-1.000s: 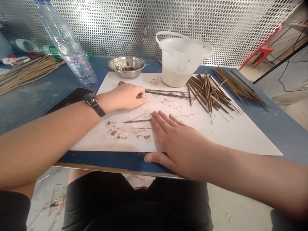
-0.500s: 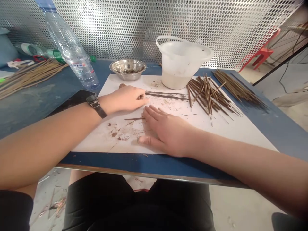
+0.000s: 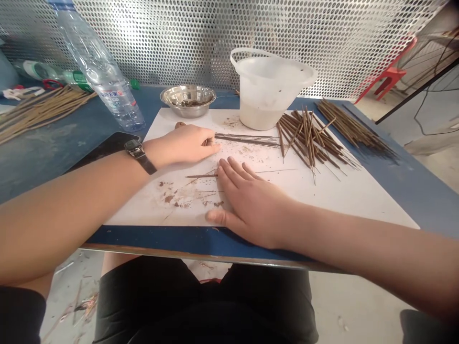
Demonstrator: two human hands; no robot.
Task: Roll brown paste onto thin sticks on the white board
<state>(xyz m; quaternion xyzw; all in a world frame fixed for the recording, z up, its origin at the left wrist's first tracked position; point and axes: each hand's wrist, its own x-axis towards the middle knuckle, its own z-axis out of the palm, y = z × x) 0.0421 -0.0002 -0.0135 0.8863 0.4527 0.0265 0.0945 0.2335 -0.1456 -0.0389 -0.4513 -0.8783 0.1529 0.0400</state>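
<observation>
The left hand [image 3: 181, 145] is curled, with its fingers bent in. Its fingertips sit at the end of a flat row of thin brown sticks [image 3: 247, 139]. The fingers hide that end, so I cannot tell if the hand is holding the sticks. A round brown thing [image 3: 180, 125] pokes out behind the hand, but most of it is hidden. A black watch [image 3: 134, 149] is on that wrist.

The right hand [image 3: 251, 205] is open and flat on a white sheet [image 3: 322, 200], with its fingers spread. It holds nothing. A lone brown stick [image 3: 201, 176] lies just past its fingertips. Brown smears mark the sheet.

Past the row, a big pile of brown sticks [image 3: 308, 143] lies crossed on the sheet, beside a white plastic tub [image 3: 260, 91] with pale stuff inside. A steel bowl [image 3: 188, 100] holds something dark, too small to make out. A clear water bottle [image 3: 107, 81] lies on the blue tabletop [image 3: 412, 200]. More sticks [image 3: 39, 112] at the left edge are cut off by the view.
</observation>
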